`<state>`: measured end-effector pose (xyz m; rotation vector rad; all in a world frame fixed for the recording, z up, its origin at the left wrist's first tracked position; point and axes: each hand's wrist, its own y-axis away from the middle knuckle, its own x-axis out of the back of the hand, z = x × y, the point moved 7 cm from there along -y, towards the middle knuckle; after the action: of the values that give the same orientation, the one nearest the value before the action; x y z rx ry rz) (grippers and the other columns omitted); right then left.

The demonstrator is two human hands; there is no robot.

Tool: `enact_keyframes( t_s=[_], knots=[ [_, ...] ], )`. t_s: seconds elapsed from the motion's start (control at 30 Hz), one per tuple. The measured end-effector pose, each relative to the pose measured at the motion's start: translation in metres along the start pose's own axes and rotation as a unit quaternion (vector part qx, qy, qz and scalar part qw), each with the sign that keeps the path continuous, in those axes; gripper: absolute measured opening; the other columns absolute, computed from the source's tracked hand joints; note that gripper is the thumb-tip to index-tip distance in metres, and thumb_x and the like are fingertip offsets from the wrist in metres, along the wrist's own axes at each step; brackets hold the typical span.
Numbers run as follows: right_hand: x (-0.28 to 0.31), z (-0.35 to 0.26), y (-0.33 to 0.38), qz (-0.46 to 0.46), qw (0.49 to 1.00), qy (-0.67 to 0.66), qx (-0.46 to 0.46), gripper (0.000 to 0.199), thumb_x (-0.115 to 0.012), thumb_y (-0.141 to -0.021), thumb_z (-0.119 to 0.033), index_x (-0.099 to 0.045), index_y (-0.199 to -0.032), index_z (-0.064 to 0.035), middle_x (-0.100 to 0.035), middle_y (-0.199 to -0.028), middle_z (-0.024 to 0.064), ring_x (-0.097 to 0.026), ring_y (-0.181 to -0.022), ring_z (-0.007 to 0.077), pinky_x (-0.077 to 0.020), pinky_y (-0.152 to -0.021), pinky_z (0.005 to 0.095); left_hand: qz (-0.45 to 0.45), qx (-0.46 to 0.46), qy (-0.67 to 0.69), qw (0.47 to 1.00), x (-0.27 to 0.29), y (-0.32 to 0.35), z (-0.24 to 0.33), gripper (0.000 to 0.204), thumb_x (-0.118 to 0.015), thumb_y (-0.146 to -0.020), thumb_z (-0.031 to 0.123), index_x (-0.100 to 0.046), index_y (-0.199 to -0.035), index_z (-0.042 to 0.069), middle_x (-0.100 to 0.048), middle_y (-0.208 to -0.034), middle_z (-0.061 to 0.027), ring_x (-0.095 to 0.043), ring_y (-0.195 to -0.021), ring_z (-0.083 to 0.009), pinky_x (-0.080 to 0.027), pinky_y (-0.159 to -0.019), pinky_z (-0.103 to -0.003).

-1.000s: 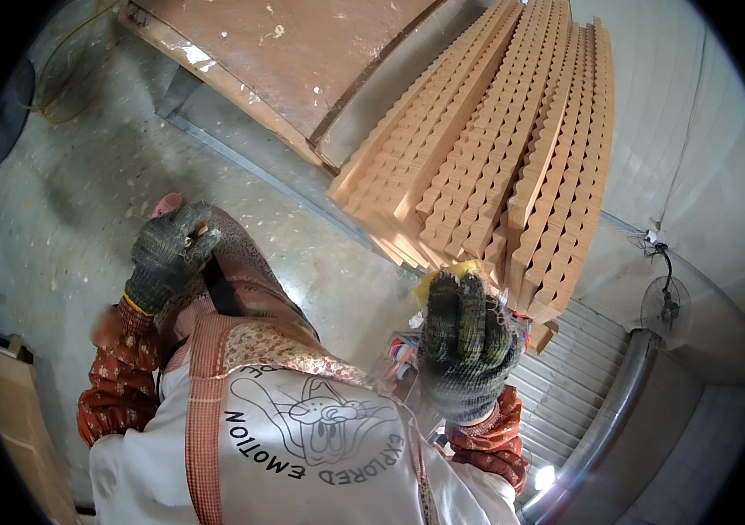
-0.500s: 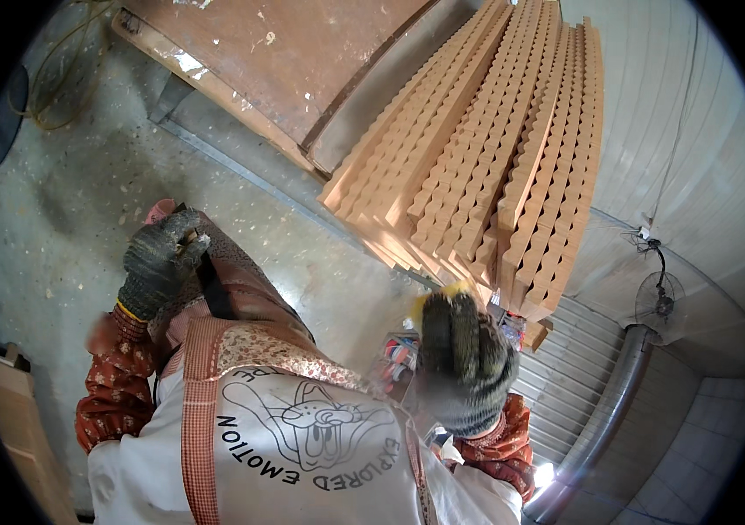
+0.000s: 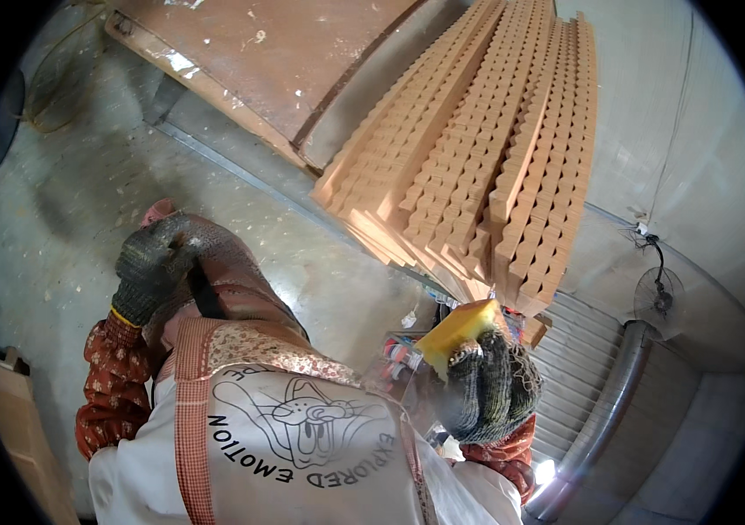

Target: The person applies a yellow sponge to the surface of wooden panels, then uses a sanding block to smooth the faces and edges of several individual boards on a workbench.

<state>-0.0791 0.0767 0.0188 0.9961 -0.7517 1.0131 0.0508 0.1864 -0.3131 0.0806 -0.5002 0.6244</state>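
My right hand, in a dark knitted glove, grips a yellow block just under the low end of a stack of notched wooden strips. The strips lean in several rows, their ends fanned out above the block. My left hand, also gloved, lies curled on my raised knee with nothing visible in it. A white apron with a checked strap covers my front.
A brown worn board slopes at the top, beside the strips. Grey concrete floor spreads to the left. A small fan and a grey duct stand at the right. A tan panel edge is at lower left.
My right hand has dropped lower and turned, so the yellow block now shows above the glove. My left hand has stayed on the knee, shifting slightly.
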Motion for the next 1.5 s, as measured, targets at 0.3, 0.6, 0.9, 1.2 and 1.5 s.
enact_keyframes(
  t_s=[0.3, 0.6, 0.9, 1.2, 1.5],
  knots=[
    [0.0, 0.015, 0.0, -0.024, 0.996, 0.091, -0.002, 0.06, -0.074, -0.065, -0.022, -0.056, -0.119, -0.0019, -0.059, -0.112, 0.0191, -0.062, -0.09, 0.0369, -0.0506, -0.074, 0.0467, 0.022, 0.007, 0.022, 0.999, 0.0, 0.001, 0.002, 0.026, -0.07, -0.078, 0.014, -0.063, -0.101, 0.004, -0.064, -0.082, -0.0142, -0.062, -0.07, -0.0314, -0.049, -0.061, -0.037],
    [0.002, 0.0, -0.005, 0.007, 0.987, 0.158, 0.036, 0.034, -0.064, -0.073, -0.009, -0.068, -0.106, -0.0027, -0.062, -0.107, 0.0182, -0.062, -0.093, 0.0328, -0.0513, -0.078, 0.0455, 0.009, 0.003, 0.035, 0.999, 0.003, -0.005, 0.008, 0.024, -0.066, -0.081, 0.02, -0.062, -0.099, 0.005, -0.063, -0.079, -0.0119, -0.062, -0.07, -0.03, -0.049, -0.061, -0.038],
    [-0.003, -0.001, -0.007, 0.004, 0.993, 0.12, -0.019, 0.036, -0.066, -0.073, -0.011, -0.067, -0.109, -0.0044, -0.06, -0.111, 0.0153, -0.059, -0.094, 0.0318, -0.0486, -0.08, 0.0414, 0.016, -0.01, 0.011, 1.0, 0.005, -0.005, 0.01, 0.026, -0.067, -0.08, 0.02, -0.062, -0.101, 0.005, -0.064, -0.081, -0.0129, -0.062, -0.07, -0.0308, -0.049, -0.062, -0.037],
    [-0.005, 0.002, -0.038, 0.004, 0.986, 0.163, -0.028, 0.044, -0.061, -0.075, -0.004, -0.059, -0.119, 0.0022, -0.057, -0.113, 0.0235, -0.059, -0.097, 0.0348, -0.0516, -0.074, 0.0387, -0.002, -0.001, 0.025, 1.0, -0.001, 0.0, 0.005, 0.027, -0.07, -0.078, 0.018, -0.062, -0.101, 0.004, -0.065, -0.082, -0.0132, -0.062, -0.071, -0.0309, -0.05, -0.062, -0.037],
    [-0.009, 0.0, -0.043, 0.026, 0.966, 0.258, 0.01, 0.054, -0.063, -0.069, -0.017, -0.059, -0.121, -0.0043, -0.057, -0.118, 0.02, -0.061, -0.093, 0.0313, -0.0499, -0.073, 0.0394, 0.023, -0.032, 0.019, 0.999, -0.001, 0.005, 0.002, 0.025, -0.069, -0.079, 0.014, -0.063, -0.1, 0.002, -0.065, -0.081, -0.0147, -0.064, -0.07, -0.0305, -0.05, -0.062, -0.037]
  ],
)
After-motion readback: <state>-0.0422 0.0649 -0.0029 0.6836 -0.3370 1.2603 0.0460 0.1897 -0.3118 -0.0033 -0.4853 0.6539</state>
